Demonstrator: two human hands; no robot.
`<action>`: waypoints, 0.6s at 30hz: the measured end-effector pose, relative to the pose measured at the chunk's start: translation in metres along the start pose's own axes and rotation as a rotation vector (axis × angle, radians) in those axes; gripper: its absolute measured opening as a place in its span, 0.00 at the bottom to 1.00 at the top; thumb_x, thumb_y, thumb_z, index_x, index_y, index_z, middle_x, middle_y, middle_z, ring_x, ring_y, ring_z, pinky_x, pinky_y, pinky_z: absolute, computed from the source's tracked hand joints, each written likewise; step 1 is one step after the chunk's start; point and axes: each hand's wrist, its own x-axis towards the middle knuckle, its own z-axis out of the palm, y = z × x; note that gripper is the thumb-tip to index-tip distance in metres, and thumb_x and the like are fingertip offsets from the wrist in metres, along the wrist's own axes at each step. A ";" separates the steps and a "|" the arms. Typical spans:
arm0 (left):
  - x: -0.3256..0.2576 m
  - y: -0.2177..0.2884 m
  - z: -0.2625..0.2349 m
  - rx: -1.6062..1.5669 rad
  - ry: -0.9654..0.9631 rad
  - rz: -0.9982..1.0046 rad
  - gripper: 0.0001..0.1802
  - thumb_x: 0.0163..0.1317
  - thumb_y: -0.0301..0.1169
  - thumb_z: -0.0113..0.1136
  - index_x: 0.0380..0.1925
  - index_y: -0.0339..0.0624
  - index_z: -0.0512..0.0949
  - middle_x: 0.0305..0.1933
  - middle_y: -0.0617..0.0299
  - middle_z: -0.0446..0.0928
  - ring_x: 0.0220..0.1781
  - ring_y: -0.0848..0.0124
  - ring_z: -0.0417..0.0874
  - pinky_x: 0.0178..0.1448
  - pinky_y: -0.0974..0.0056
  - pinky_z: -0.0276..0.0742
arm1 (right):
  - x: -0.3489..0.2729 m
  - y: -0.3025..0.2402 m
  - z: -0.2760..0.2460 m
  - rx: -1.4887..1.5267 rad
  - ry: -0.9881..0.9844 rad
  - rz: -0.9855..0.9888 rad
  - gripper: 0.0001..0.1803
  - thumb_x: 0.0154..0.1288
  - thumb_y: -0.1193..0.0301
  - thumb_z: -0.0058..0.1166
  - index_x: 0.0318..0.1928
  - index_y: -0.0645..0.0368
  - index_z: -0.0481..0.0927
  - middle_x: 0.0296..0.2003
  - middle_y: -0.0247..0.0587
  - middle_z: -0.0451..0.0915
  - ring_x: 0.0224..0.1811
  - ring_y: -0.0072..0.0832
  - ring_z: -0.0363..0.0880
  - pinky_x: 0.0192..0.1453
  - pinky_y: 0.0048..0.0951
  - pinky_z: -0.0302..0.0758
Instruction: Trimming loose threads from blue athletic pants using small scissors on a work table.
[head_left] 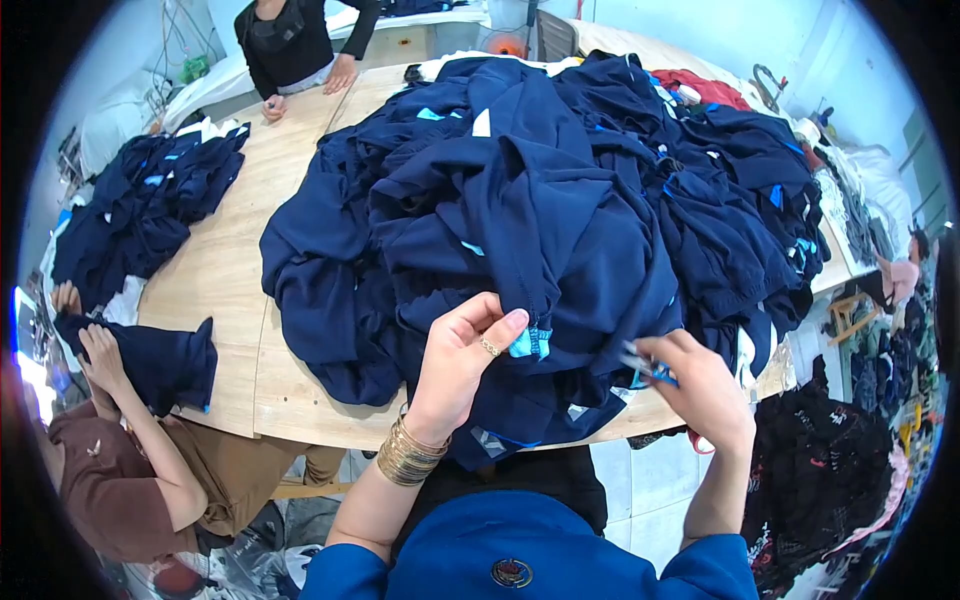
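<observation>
My left hand (455, 360), with gold bangles at the wrist, pinches the edge of a navy garment (520, 245) between thumb and fingers. A light-blue fabric tab (530, 344) sticks out just below the thumb. To the right, my right hand (708, 390) is closed around small thread snips (648, 367), metal with a blue part and slightly blurred. Their tips point left toward the garment but are apart from the tab. The held garment lies on a large heap of navy garments (330, 250) dotted with light-blue and white bits.
The heap covers much of a pale wooden table (228, 270). At left, a co-worker in brown (120, 450) handles navy cloth beside a smaller pile (150, 210). Another person in black (290, 45) stands across the table. Black garments (815, 470) are piled at my lower right.
</observation>
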 end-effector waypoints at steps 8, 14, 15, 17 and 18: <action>0.008 -0.014 0.030 0.002 -0.012 -0.072 0.08 0.59 0.28 0.59 0.36 0.35 0.77 0.33 0.64 0.79 0.35 0.80 0.78 0.44 0.73 0.74 | 0.015 -0.038 0.028 0.593 0.485 0.002 0.14 0.58 0.72 0.56 0.45 0.59 0.75 0.35 0.40 0.80 0.31 0.30 0.80 0.36 0.24 0.74; 0.008 -0.021 0.037 0.054 -0.004 -0.040 0.08 0.58 0.26 0.60 0.36 0.34 0.77 0.33 0.64 0.79 0.36 0.80 0.77 0.45 0.73 0.73 | 0.010 -0.036 0.044 0.543 0.399 0.125 0.18 0.56 0.61 0.59 0.41 0.58 0.74 0.29 0.39 0.77 0.27 0.29 0.77 0.31 0.25 0.71; 0.008 -0.022 0.039 0.049 0.007 -0.027 0.08 0.58 0.26 0.60 0.37 0.34 0.77 0.33 0.63 0.79 0.36 0.80 0.77 0.45 0.73 0.73 | 0.009 -0.035 0.045 0.510 0.436 0.116 0.18 0.56 0.60 0.59 0.40 0.59 0.74 0.28 0.38 0.77 0.27 0.28 0.76 0.31 0.25 0.71; 0.008 -0.025 0.041 0.047 0.014 -0.019 0.08 0.58 0.25 0.60 0.37 0.33 0.77 0.34 0.63 0.79 0.36 0.80 0.76 0.45 0.74 0.72 | 0.011 -0.034 0.050 0.467 0.512 0.092 0.17 0.56 0.59 0.59 0.37 0.58 0.75 0.27 0.37 0.77 0.25 0.28 0.76 0.29 0.25 0.70; 0.008 -0.025 0.043 0.052 0.016 -0.006 0.08 0.58 0.25 0.60 0.37 0.33 0.77 0.34 0.63 0.79 0.36 0.80 0.76 0.45 0.74 0.71 | 0.012 -0.032 0.052 0.469 0.514 0.098 0.17 0.56 0.59 0.59 0.37 0.58 0.75 0.27 0.37 0.77 0.25 0.28 0.76 0.29 0.25 0.70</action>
